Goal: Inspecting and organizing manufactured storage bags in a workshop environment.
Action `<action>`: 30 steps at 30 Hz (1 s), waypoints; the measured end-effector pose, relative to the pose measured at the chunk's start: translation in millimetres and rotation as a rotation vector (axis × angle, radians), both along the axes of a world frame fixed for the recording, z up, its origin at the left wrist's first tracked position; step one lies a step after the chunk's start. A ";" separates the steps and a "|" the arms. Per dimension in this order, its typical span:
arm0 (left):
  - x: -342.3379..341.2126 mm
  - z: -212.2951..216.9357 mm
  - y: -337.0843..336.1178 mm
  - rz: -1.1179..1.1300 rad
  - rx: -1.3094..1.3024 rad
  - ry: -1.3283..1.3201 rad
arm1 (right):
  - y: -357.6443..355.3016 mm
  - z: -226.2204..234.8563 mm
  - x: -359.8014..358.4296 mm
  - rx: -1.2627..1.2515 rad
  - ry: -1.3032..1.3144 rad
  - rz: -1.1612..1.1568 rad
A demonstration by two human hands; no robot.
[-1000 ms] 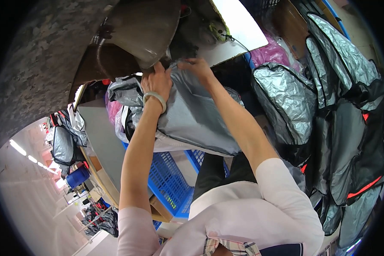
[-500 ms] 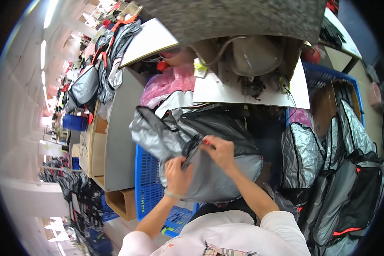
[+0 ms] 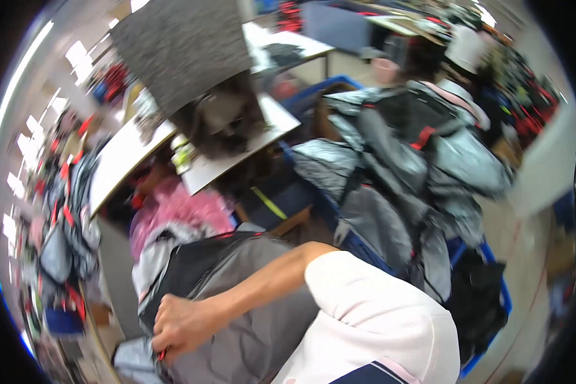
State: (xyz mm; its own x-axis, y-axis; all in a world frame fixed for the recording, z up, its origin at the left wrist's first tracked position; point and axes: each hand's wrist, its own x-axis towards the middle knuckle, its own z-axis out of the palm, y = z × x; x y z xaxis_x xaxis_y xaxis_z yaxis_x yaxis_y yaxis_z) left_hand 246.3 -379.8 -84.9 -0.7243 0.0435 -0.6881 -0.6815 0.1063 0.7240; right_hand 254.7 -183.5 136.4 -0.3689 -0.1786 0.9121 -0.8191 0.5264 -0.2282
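My right hand (image 3: pixel 180 325) is closed on the edge of a grey bag (image 3: pixel 249 326) with a black panel (image 3: pixel 195 265), low at the left. A small red piece shows under my fingers. My bare forearm runs from my pale pink sleeve (image 3: pixel 371 307) across the bag's top. My left hand is out of sight. The picture is blurred by motion.
A heap of grey bags with black and red trim (image 3: pixel 397 173) lies over blue crates (image 3: pixel 480 256) to the right. A sewing machine (image 3: pixel 221 121) stands on a white table (image 3: pixel 125 157) at the upper left, with pink cloth (image 3: pixel 179 214) below it. Another person (image 3: pixel 461 57) is at the far right.
The view has swung to the right, so the bag and the sewing table now sit at the left. Only one hand remains on the bag; the other has left the picture.
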 end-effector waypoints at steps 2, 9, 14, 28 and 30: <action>-14.8 18.9 31.0 -0.210 0.076 0.081 | 17.2 29.8 32.6 -0.053 0.005 -0.073; -52.3 135.7 166.1 -0.737 0.378 0.432 | 47.3 142.6 163.8 -0.208 0.273 -0.037; -4.9 260.5 288.6 -1.040 0.659 0.702 | 74.3 184.5 291.4 -0.328 0.571 -0.388; 271.2 242.4 485.2 -1.605 0.755 1.812 | 145.0 -193.1 455.1 -1.692 0.859 -0.714; 297.5 157.2 467.9 -1.813 0.368 1.764 | 132.1 -269.4 464.4 -1.908 0.703 -0.775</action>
State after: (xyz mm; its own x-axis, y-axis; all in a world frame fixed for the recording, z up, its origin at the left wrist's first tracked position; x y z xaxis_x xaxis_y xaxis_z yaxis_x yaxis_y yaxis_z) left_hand 543.8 88.1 72.2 0.4675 0.8258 0.3154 0.7437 -0.5603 0.3647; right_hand 719.1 -51.4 -133.0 0.4811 0.8374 -0.2592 -0.7741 0.2671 -0.5740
